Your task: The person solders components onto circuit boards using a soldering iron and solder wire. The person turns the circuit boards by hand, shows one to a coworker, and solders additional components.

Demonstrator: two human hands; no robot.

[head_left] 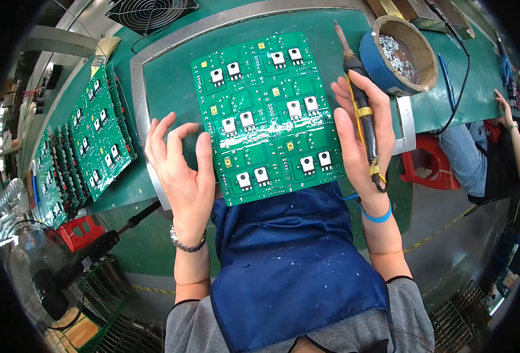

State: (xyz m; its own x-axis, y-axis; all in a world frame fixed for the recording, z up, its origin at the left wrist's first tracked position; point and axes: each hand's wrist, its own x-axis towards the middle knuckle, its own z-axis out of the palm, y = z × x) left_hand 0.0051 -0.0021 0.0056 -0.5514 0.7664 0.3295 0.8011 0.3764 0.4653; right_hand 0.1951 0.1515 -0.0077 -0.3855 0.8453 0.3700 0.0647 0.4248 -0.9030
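Note:
A green circuit board [268, 154] with white-and-black three-legged components in pairs lies in front of me, its near edge by my blue apron. My left hand [180, 167] is beside the board's left edge, fingers apart and curved, with nothing in it. Whether its thumb touches the edge I cannot tell. At the right edge, my right hand [368, 132] holds a soldering iron [363, 112] with a black handle and yellow tape. The iron's tip points up and away from me, clear of the board. The right fingers are partly spread beside the board.
Several similar boards [98, 138] stand in a row at the left, a brush [102, 53] behind them. A blue-rimmed round tub [398, 56] with solder scraps is at the far right, near a blue pen-like stick [447, 79]. A black fan [148, 12] sits at the back. Another person [477, 156] sits at right.

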